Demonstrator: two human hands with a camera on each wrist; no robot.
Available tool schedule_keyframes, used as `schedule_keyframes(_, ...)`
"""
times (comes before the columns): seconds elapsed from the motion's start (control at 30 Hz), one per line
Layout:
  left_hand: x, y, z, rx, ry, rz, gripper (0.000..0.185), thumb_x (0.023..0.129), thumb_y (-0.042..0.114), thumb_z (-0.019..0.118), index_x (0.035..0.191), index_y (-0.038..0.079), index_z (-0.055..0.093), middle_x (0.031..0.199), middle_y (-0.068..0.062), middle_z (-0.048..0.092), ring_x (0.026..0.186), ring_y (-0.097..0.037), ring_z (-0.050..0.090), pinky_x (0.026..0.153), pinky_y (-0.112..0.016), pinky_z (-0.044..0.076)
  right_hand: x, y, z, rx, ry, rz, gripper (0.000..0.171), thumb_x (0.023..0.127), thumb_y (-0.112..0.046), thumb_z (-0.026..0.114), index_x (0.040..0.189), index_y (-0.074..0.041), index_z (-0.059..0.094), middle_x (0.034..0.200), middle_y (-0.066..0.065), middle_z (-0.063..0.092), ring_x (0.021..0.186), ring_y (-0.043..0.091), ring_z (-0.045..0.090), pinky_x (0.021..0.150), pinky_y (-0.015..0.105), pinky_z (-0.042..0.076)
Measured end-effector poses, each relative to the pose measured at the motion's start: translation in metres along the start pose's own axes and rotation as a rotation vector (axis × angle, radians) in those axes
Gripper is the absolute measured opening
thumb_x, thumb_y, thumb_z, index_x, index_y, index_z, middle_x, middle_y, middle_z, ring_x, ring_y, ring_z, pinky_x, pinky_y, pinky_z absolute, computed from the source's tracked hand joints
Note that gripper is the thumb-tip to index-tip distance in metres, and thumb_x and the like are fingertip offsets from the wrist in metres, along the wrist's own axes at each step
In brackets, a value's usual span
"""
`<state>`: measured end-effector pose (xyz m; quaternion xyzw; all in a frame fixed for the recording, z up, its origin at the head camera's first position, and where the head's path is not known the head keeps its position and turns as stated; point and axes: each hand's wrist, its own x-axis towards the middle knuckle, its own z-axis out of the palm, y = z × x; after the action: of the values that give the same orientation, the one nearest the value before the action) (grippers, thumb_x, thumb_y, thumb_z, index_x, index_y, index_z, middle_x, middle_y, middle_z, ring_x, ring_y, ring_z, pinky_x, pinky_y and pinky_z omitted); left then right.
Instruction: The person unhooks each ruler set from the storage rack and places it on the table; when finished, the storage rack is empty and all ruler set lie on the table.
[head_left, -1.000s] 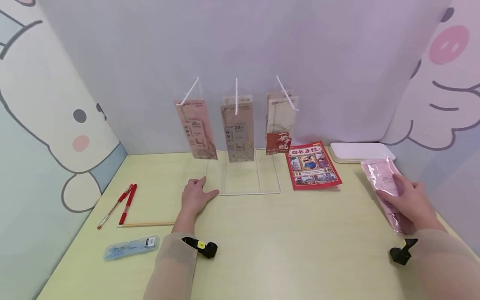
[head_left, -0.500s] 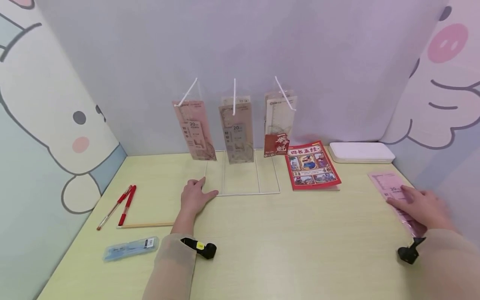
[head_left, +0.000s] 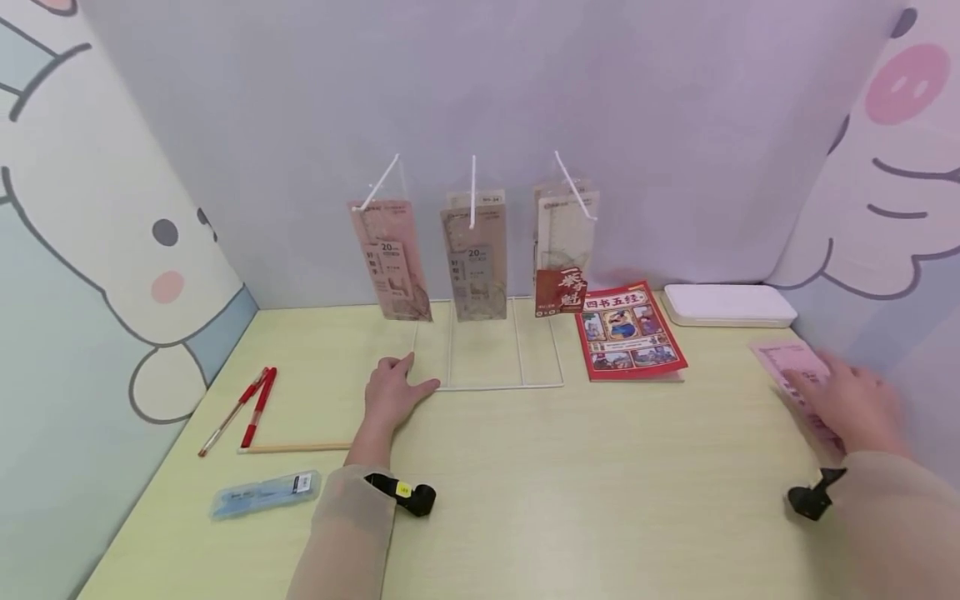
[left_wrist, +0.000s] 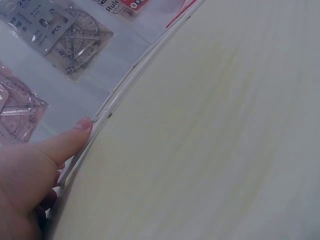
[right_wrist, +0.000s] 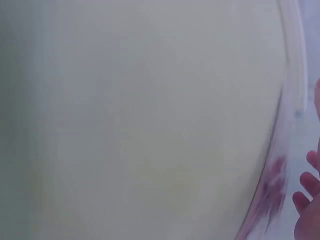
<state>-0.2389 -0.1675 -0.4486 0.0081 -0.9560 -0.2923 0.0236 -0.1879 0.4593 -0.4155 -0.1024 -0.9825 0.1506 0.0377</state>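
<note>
My left hand [head_left: 393, 392] lies flat on the yellow-green table, its thumb against the front left corner of a white wire rack [head_left: 502, 387]. The left wrist view shows the thumb of that hand [left_wrist: 30, 165] touching the rack's wire [left_wrist: 125, 92]. Three ruler packets hang on the rack's hooks: a pink one [head_left: 392, 262], a beige one [head_left: 476, 258] and a pale one [head_left: 564, 233]. At the far right my blurred right hand [head_left: 843, 404] rests its fingers on a pink packet [head_left: 787, 360] lying flat on the table. The right wrist view shows only fingertips [right_wrist: 307, 200] beside the packet's edge [right_wrist: 270, 195].
A red picture booklet [head_left: 628, 332] lies right of the rack, with a white flat box [head_left: 727, 305] behind it by the wall. Two red pens [head_left: 255, 408], a wooden stick [head_left: 296, 449] and a clear blue case [head_left: 264, 493] lie at the left. Walls close off three sides.
My right hand has lowered the pink packet from a raised tilt to flat on the table and slid it slightly back and right. The left hand has stayed put.
</note>
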Motion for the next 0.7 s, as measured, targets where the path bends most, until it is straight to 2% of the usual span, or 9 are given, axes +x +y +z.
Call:
schedule_keyframes(0.13,0.0,0.002,-0.001,0.006,0.004,0.003,0.079,0.083,0.048,0.066,0.143,0.006,0.039,0.131,-0.023,0.039,0.117,-0.041,0.04,0.095,-0.053,0.033,0.019,-0.051,0.003,0.159,0.07,-0.136,0.081,0.094,-0.052,0.044,0.149,-0.002,0.012,0.139,0.041,0.02,0.122,0.061,0.018,0.094,0.071,0.013)
schedule_keyframes(0.33,-0.003,0.006,-0.002,-0.002,-0.004,-0.002,0.079,0.082,0.048,0.067,0.143,0.005,0.039,0.131,-0.023,0.039,0.118,-0.041,0.039,0.095,-0.053,0.033,0.037,-0.155,0.018,0.389,0.127,-0.252,0.078,0.091,-0.04,0.059,0.151,-0.012,0.018,0.139,0.031,0.033,0.121,0.051,0.036,0.094,0.064,0.031)
schedule_keyframes(0.47,-0.003,0.008,-0.002,-0.002,-0.003,-0.005,0.078,0.082,0.048,0.067,0.142,0.006,0.04,0.131,-0.023,0.04,0.118,-0.04,0.039,0.095,-0.052,0.033,0.042,-0.22,0.024,0.534,0.123,-0.329,0.082,0.087,-0.034,0.067,0.151,-0.021,0.017,0.146,0.018,0.032,0.127,0.041,0.035,0.098,0.06,0.032)
schedule_keyframes(0.57,-0.003,0.008,-0.003,-0.002,-0.003,-0.006,0.079,0.082,0.048,0.067,0.142,0.006,0.04,0.131,-0.023,0.04,0.118,-0.04,0.039,0.095,-0.053,0.033,0.045,-0.258,0.027,0.583,0.121,-0.383,0.084,0.085,-0.035,0.069,0.151,-0.029,0.018,0.149,0.008,0.029,0.131,0.035,0.034,0.099,0.058,0.033)
schedule_keyframes(0.7,-0.003,0.007,-0.003,-0.002,-0.008,-0.012,0.078,0.082,0.048,0.067,0.143,0.006,0.04,0.131,-0.022,0.04,0.118,-0.04,0.039,0.095,-0.052,0.033,0.048,-0.29,0.029,0.611,0.139,-0.41,0.086,0.082,-0.035,0.071,0.149,-0.039,0.017,0.149,0.006,0.026,0.131,0.032,0.034,0.099,0.055,0.034)
